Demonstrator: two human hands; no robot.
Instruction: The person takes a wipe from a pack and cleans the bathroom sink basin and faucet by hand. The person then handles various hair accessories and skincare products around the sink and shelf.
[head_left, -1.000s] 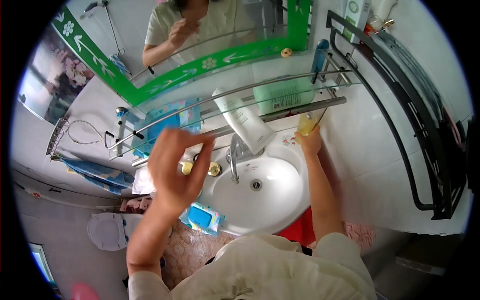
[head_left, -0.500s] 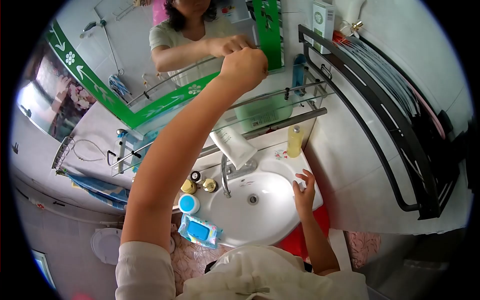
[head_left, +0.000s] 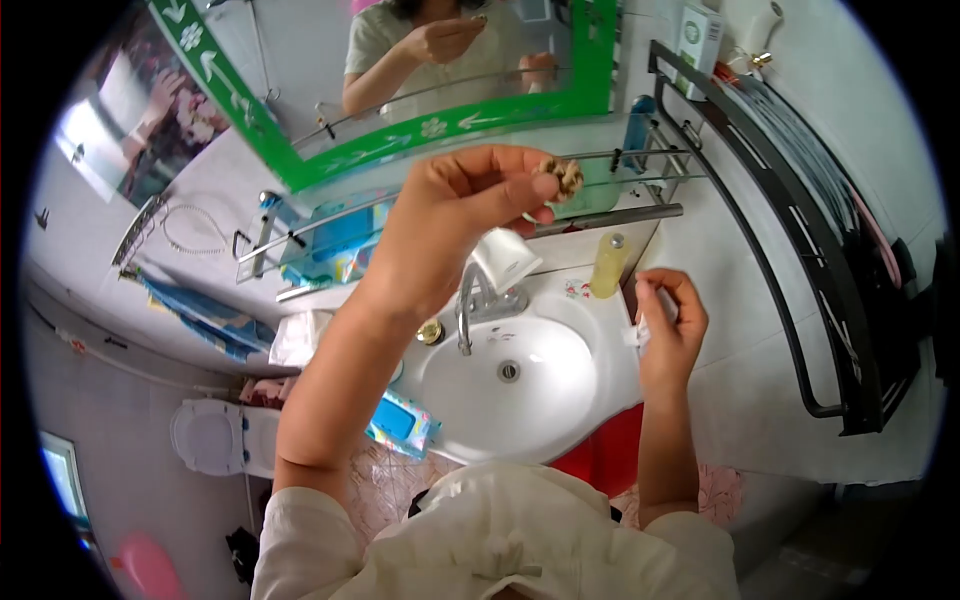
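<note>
My left hand (head_left: 455, 215) is raised in front of the mirror shelf. Its thumb and fingers pinch a small beige-brown, bunched thing (head_left: 563, 178) that looks like a hair scrunchie. Over the right edge of the washbasin (head_left: 520, 400), my right hand (head_left: 672, 325) has curled fingers with the thumb close to them. A whitish bit shows by that thumb, but I cannot make out what it is. A bottle of yellow liquid (head_left: 608, 266) stands left of my right hand. Below my left hand are a white tube (head_left: 505, 257) and the tap (head_left: 464, 315).
A green-framed mirror (head_left: 432, 128) hangs above a glass shelf with a metal rail (head_left: 620, 155). On the right wall is a black rack (head_left: 790, 180). A wipes packet (head_left: 400, 420) and a gold-topped jar (head_left: 430, 331) sit left of the basin. A toilet (head_left: 205, 437) stands further left.
My left hand has come down from the mirror and turned, showing the small beige-brown thing in its fingers. My right hand has risen to the right, its fingers more curled. The view has shifted.
</note>
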